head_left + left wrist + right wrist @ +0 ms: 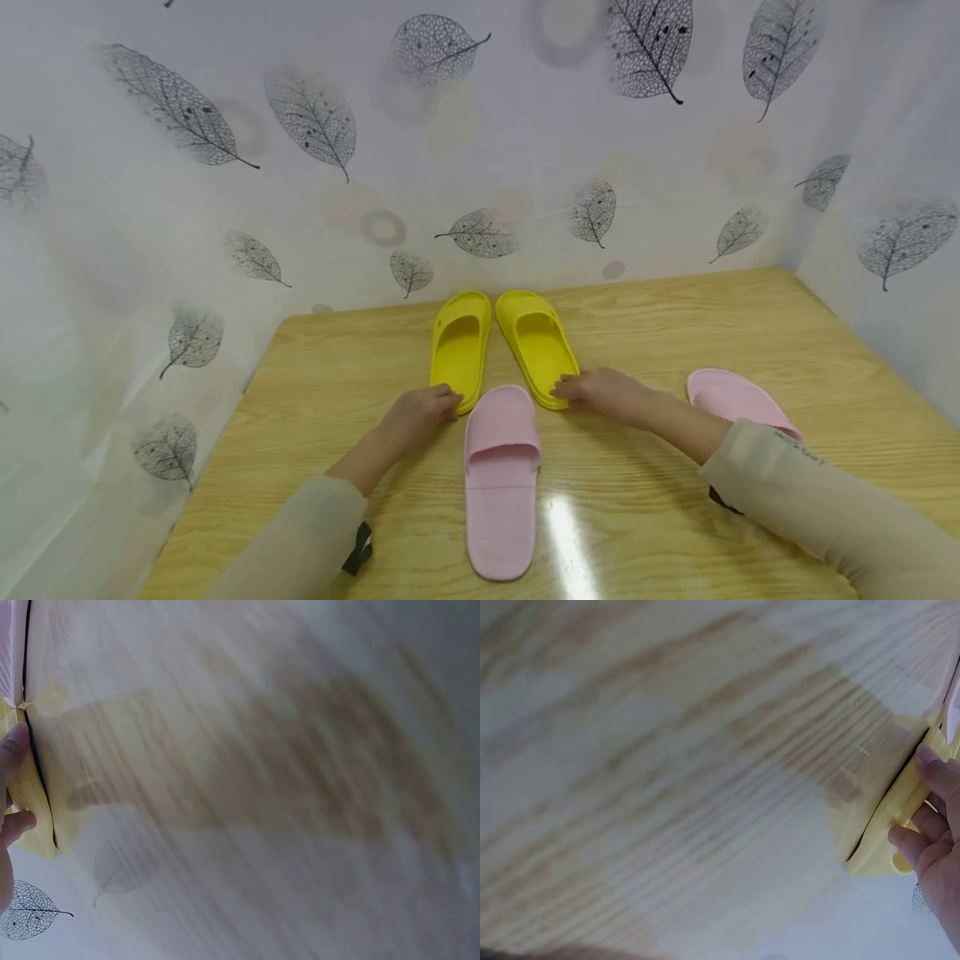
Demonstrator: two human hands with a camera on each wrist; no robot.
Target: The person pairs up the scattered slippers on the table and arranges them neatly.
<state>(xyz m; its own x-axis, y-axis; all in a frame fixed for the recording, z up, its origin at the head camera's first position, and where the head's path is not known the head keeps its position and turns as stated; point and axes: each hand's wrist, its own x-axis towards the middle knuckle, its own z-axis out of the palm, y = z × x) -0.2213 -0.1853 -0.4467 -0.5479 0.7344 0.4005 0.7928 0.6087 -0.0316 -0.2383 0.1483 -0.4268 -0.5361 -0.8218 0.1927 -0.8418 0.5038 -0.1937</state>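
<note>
Two yellow slippers stand at the back of the wooden table in the head view, toes near each other and heels spread apart. My left hand (420, 417) grips the heel end of the left yellow slipper (457, 358), fingers over its inside. At the heel of the right yellow slipper (542, 346), my right hand (611, 396) holds on in the same way. The right wrist view has the thumb and fingers against the yellow sole's side (896, 802). Between the hands lies a pink slipper (501, 517), its toe close to the yellow heels.
Another pink slipper (738, 396) lies at the right, partly covered by the right sleeve (810, 492). A white leaf-print sheet (517, 150) rises behind the wooden table (360, 350) and along both sides. Light glares off the table's front.
</note>
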